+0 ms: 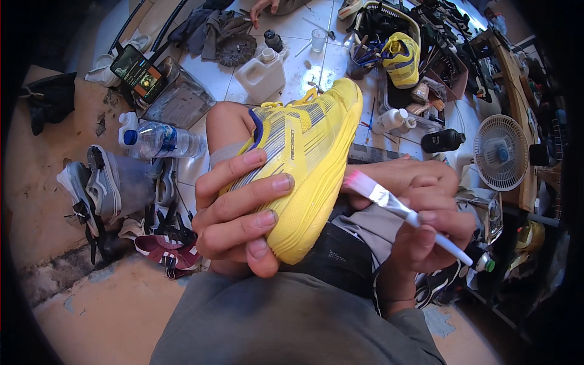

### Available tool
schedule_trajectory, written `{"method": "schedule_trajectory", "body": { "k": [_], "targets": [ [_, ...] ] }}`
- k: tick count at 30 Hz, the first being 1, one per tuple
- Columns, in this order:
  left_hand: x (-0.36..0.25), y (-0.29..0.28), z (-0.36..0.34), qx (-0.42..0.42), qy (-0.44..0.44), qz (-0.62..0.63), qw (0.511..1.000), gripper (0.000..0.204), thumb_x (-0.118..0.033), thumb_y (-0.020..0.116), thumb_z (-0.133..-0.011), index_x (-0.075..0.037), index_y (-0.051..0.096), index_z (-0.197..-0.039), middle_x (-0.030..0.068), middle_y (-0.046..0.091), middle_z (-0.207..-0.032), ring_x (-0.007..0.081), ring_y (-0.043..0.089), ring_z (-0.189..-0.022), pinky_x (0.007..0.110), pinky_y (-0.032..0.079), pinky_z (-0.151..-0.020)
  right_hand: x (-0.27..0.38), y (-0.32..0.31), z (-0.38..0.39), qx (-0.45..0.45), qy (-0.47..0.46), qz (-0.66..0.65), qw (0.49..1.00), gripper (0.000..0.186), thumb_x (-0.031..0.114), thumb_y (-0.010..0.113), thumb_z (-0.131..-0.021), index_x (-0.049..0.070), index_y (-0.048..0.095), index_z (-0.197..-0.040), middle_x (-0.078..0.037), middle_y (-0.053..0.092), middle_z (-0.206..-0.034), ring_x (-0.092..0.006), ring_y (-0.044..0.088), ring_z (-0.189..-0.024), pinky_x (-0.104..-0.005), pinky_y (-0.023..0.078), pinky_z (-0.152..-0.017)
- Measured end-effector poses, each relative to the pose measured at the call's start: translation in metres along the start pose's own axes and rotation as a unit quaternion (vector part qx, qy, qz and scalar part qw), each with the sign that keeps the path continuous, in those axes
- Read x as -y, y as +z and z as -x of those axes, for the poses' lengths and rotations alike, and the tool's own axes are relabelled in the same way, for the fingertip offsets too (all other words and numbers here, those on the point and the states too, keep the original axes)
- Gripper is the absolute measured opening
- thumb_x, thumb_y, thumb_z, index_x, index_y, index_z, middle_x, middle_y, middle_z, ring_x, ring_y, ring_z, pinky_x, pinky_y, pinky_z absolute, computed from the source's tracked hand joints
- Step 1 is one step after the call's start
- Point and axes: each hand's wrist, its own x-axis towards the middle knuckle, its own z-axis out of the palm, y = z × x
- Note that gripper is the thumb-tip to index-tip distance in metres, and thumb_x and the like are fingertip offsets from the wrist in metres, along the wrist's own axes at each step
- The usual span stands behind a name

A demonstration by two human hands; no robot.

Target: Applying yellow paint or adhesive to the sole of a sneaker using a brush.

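Holding yellow shoe (304,176) in left hand (234,210), brush (392,204) in right hand (429,234).
Gripping shoe near heel with left fingers curled and pressed against side panel; held just ahead of grey shirt (280,322), pointed toe-away, with sole turned right. Pinching brush by pale handle between right thumb and fingers, with pink-tinted bristles right by sole edge; cannot tell whether touching. Also seeing water bottle (173,141), phone (140,73) and maroon shoe (170,250) at left; white jug (261,76) past toe; second yellow shoe (401,61) near basket (420,27) at upper right; fan (502,153) and black bottle (443,141), lying on side, at right.
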Motion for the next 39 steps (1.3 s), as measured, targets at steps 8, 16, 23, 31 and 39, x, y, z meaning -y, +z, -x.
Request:
{"method": "schedule_trajectory", "body": {
  "k": [8, 16, 23, 31, 39],
  "targets": [
    [-0.004, -0.001, -0.002, 0.013, -0.04, -0.023, 0.999, 0.025, -0.024, 0.046, -0.086, -0.003, 0.055, -0.096, 0.02, 0.072, -0.086, 0.0405, 0.065, -0.085, 0.044, 0.056, -0.079, 0.002, -0.004, 0.001, 0.084, -0.047, -0.059, 0.994, 0.023, 0.031, 0.059, -0.098, 0.012, 0.046, -0.099, -0.005, 0.061, -0.081, -0.0152, 0.059, -0.067, -0.0347, 0.044, -0.067],
    [-0.007, -0.004, 0.001, 0.016, -0.046, -0.038, 0.998, 0.025, -0.025, 0.045, -0.085, -0.004, 0.053, -0.096, 0.0196, 0.072, -0.084, 0.0408, 0.065, -0.085, 0.044, 0.055, -0.08, 0.008, -0.001, 0.002, 0.089, -0.074, -0.087, 0.99, 0.026, 0.034, 0.055, -0.099, 0.01, 0.044, -0.096, -0.006, 0.062, -0.079, -0.0165, 0.061, -0.066, -0.0363, 0.043, -0.069],
    [-0.003, -0.001, 0.004, -0.005, -0.036, -0.037, 0.999, 0.026, -0.026, 0.044, -0.086, -0.004, 0.053, -0.095, 0.0193, 0.072, -0.085, 0.0409, 0.066, -0.085, 0.044, 0.055, -0.078, 0.018, 0.008, 0.002, -0.018, 0.005, -0.09, 0.996, 0.033, 0.041, 0.059, -0.096, 0.012, 0.045, -0.095, -0.005, 0.062, -0.077, -0.017, 0.058, -0.063, -0.0382, 0.044, -0.07],
    [0.002, -0.001, 0.003, -0.012, 0.018, -0.075, 0.997, 0.027, -0.027, 0.042, -0.087, -0.004, 0.052, -0.095, 0.0188, 0.071, -0.083, 0.0408, 0.065, -0.082, 0.045, 0.055, -0.076, 0.018, -0.002, 0.006, 0.009, 0.01, -0.057, 0.998, 0.03, 0.04, 0.058, -0.097, 0.013, 0.044, -0.095, -0.004, 0.061, -0.073, -0.0161, 0.059, -0.061, -0.0386, 0.043, -0.068],
    [-0.001, 0.005, 0.0, -0.037, -0.017, -0.047, 0.998, 0.026, -0.026, 0.042, -0.086, -0.004, 0.052, -0.095, 0.0189, 0.071, -0.083, 0.0409, 0.065, -0.082, 0.044, 0.055, -0.077, 0.014, -0.008, -0.008, 0.088, 0.021, -0.107, 0.99, 0.018, 0.024, 0.063, -0.095, 0.012, 0.051, -0.101, -0.006, 0.065, -0.083, -0.0159, 0.059, -0.065, -0.0335, 0.043, -0.066]
  ]
}}
